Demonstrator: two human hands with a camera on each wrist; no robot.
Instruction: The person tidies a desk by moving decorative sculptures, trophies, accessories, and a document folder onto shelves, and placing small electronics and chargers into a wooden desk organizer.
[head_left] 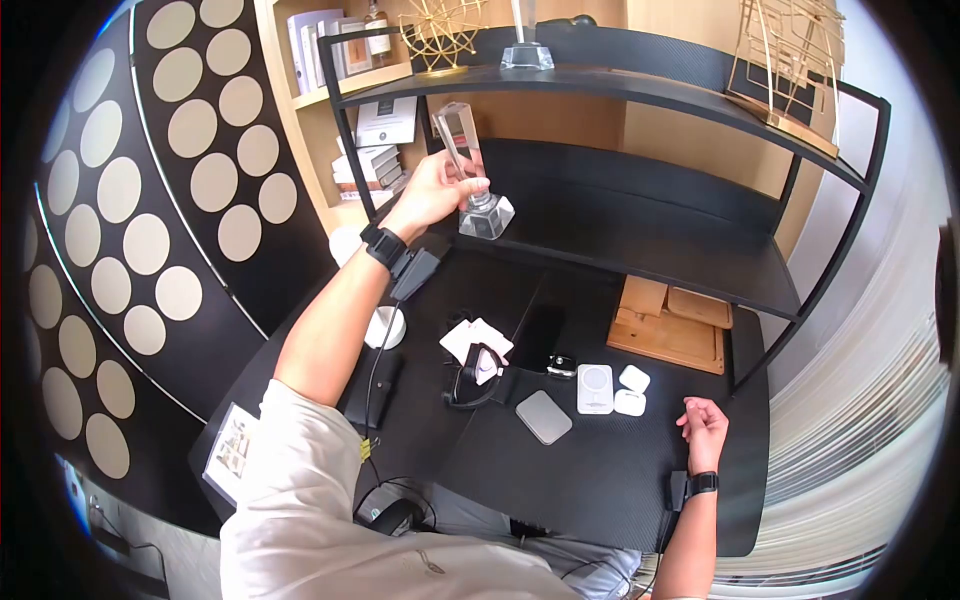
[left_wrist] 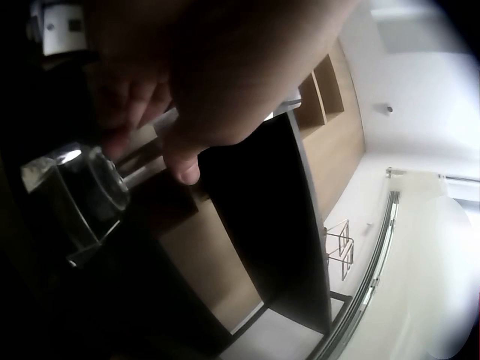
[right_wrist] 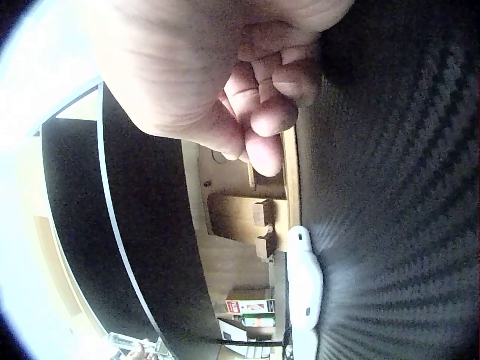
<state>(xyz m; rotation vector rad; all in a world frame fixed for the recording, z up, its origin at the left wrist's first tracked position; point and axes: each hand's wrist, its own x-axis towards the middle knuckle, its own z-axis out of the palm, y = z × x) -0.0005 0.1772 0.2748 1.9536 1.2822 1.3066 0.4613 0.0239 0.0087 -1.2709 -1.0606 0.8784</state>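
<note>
A clear glass trophy (head_left: pixel 486 218) with a faceted base stands upright at the left end of the lower shelf. The left hand (head_left: pixel 436 192) grips its column, thumb across the front; in the left wrist view the thumb and fingers of the left hand (left_wrist: pixel 180 112) lie round the column, just above the base (left_wrist: pixel 90 187). At the desk's right side the right hand (head_left: pixel 704 424) rests with loosely curled fingers and holds nothing. The right wrist view shows the right hand (right_wrist: pixel 240 82) close over the black surface, near the white cases (right_wrist: pixel 304 277).
On the desk (head_left: pixel 520 470) lie a grey case (head_left: pixel 544 417), a white charger (head_left: pixel 595 389), white papers (head_left: pixel 460 342), a black strap and wooden trays (head_left: pixel 665 335). The upper shelf (head_left: pixel 600 84) bears another glass piece (head_left: pixel 527 57) and gold wire ornaments (head_left: pixel 442 35). Cables run along the left arm.
</note>
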